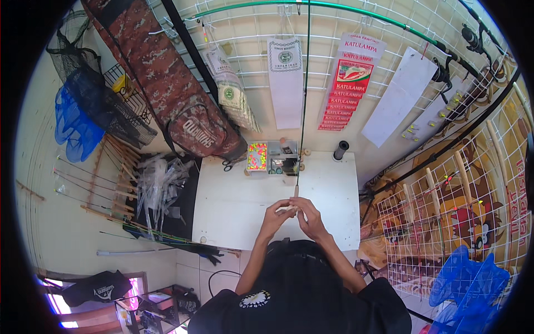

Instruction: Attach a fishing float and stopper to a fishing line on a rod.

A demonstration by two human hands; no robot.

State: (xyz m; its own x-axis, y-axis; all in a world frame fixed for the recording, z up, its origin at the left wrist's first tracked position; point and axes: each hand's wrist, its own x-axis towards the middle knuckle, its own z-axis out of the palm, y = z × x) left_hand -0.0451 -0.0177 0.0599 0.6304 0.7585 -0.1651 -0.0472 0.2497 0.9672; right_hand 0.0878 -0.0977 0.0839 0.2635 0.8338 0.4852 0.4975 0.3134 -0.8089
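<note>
A thin dark fishing rod (304, 100) runs upward from my hands over the white table (233, 195), with a pale, wood-coloured handle (296, 191) at its lower end. My left hand (275, 216) and my right hand (310, 217) meet over the table's near part, fingers bent and closed around the butt of this rod. Something small and pale shows between the fingertips, too small to make out. Beyond the hands stands a compartment box (248, 166) holding bright pink, yellow and green small pieces and a few other small items.
Black-handled scissors (227, 166) lie left of the box. A black cylinder (341, 149) stands at the table's far right. A camouflage rod bag (189, 119) leans at the far left beside clear plastic bags (158, 186). Packets (286, 83) hang from the white wire grid.
</note>
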